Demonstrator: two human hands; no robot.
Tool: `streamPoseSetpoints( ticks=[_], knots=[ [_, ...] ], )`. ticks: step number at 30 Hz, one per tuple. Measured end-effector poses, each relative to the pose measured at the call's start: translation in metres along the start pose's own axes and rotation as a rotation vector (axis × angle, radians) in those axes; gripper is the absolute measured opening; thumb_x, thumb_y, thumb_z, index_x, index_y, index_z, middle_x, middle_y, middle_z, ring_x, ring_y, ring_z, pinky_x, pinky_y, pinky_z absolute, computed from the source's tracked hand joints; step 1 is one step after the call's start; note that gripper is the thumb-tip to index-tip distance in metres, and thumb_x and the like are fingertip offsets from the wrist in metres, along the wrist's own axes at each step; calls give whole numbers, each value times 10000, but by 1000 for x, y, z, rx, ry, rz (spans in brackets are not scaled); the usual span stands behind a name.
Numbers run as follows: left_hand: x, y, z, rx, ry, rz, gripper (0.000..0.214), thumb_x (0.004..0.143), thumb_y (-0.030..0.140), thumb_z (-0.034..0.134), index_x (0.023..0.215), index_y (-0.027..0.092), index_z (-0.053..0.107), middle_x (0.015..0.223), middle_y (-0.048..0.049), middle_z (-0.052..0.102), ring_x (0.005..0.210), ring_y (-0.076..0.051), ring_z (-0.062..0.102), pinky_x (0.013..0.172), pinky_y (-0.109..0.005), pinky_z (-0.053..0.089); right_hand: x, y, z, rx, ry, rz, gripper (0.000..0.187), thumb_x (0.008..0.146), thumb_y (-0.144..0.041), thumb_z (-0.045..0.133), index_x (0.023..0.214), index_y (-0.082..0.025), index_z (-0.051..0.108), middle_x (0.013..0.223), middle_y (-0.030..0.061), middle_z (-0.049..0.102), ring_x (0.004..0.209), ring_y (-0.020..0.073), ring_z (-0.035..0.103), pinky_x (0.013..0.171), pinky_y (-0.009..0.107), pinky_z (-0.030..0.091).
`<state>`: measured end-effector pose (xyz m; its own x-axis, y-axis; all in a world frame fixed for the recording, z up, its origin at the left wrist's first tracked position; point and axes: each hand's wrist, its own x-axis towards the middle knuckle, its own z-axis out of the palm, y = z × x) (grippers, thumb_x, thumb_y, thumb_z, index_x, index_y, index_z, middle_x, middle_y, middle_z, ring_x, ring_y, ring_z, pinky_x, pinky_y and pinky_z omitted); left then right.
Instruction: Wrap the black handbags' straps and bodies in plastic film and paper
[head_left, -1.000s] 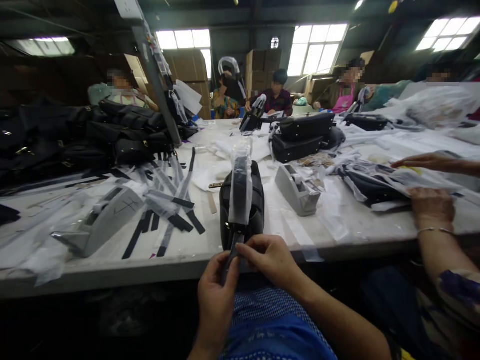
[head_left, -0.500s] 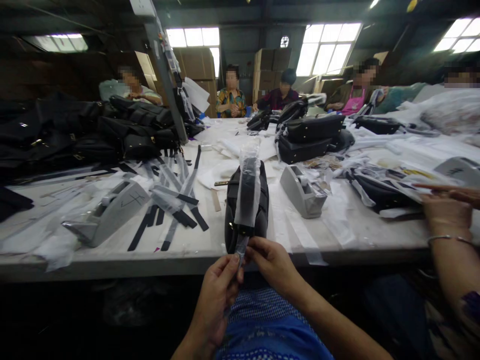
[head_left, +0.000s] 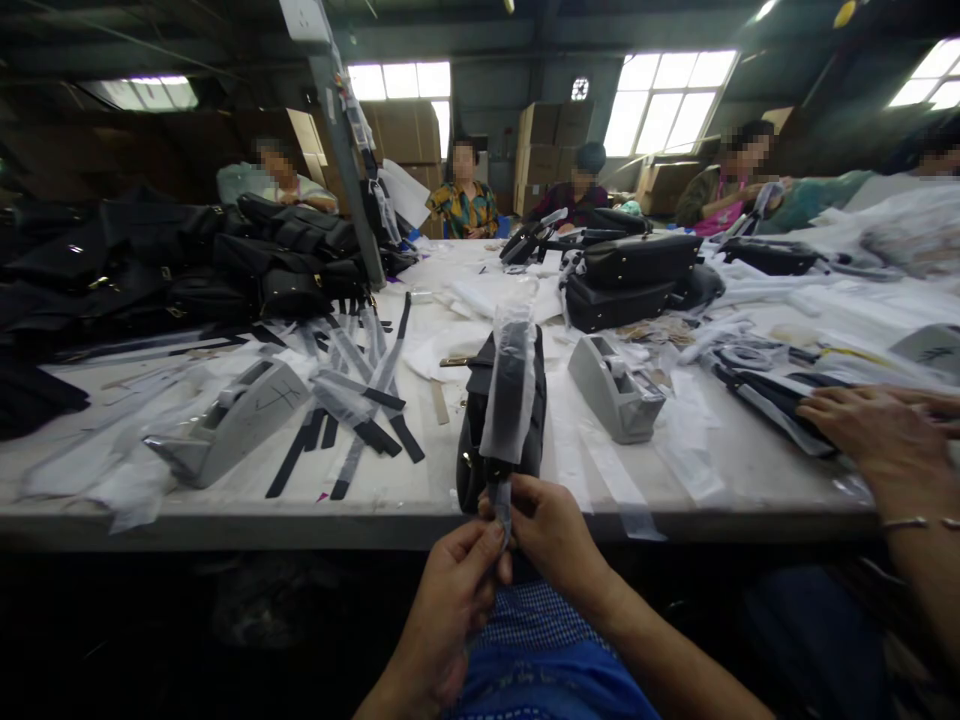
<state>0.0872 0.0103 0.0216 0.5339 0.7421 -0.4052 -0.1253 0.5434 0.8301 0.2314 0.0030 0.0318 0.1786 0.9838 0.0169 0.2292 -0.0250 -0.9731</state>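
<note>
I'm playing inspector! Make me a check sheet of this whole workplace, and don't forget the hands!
Surface: white table with a grey front edge, largely covered.
Things in hand: black bag near the front edge; cloudy wrap around its handle; strap end hanging toward the person.
Clutter: dark strips, grey tape dispensers, heap of black bags on the left.
Hands: left hand pinches the strap end; right hand grips it just above.
Cables: can't tell; what hangs along the post is unclear.
Surroundings: co-workers opposite, neighbour's hand at right, cardboard boxes, windows.
</note>
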Motion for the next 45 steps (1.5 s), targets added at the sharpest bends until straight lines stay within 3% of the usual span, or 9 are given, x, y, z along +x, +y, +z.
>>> streamPoseSetpoints(
  ticks=[8,13,18,22,27,31,38,43,45],
  knots=[
    [4,-3,7,-27,94,55,492,762,630,706,665,176,541,452,121,230,392,-29,110,374,-188,75,5,-6,-15,373,-337,94,209,877,-254,633,1018,-148,745,712,-2,683,633,111,617,715,247,502],
    [6,-10,10,-57,171,172,437,774,583,728,754,160,623,495,97,301,422,-42,205,400,-181,147,0,-9,-21,615,-562,205,512,709,-209,822,1200,-172,681,1148,71,700,1037,179,648,921,277,486],
    [9,-15,11,-59,177,333,365,834,514,705,865,151,680,655,26,523,556,-81,409,516,-192,337,-7,-10,-4,470,-324,116,370,796,-381,801,1088,-177,702,1138,78,700,1013,194,653,905,313,508],
    [8,-15,9,2,245,272,459,806,577,701,672,160,565,519,84,311,469,-53,232,432,-178,190,-7,-1,-3,434,-244,55,434,950,-527,566,1089,-144,717,766,28,683,707,135,635,792,304,534],
    [11,-17,10,36,221,259,477,835,615,641,695,165,566,521,89,289,463,-56,186,420,-189,134,-6,-5,-39,205,-92,-15,421,932,-546,580,959,-157,739,886,78,741,812,193,699,795,334,571],
    [18,-22,14,108,240,353,458,880,595,597,743,159,613,559,46,450,465,-62,312,446,-188,240,16,-55,-64,167,192,-279,377,930,-515,610,1152,-220,689,1082,75,733,998,212,692,936,359,547],
    [15,-3,1,412,189,534,433,928,554,539,851,172,729,773,-71,712,760,-210,656,703,-275,494,85,-176,-81,235,-81,-237,454,938,-574,559,1064,-143,631,872,70,660,760,179,666,718,329,593],
    [20,37,-40,404,589,762,361,938,475,560,1173,218,655,1152,-99,707,1042,-250,663,939,-352,493,129,-220,-112,-13,20,-301,418,898,-524,656,825,-114,609,721,-4,583,603,65,552,507,182,449],
    [28,47,-53,539,703,854,462,918,434,602,1335,240,563,1386,-110,591,1272,-281,543,1076,-404,407,142,-231,-123,-130,81,-322,584,972,-574,442,745,-59,597,801,29,634,702,56,600,551,196,412]
  ],
)
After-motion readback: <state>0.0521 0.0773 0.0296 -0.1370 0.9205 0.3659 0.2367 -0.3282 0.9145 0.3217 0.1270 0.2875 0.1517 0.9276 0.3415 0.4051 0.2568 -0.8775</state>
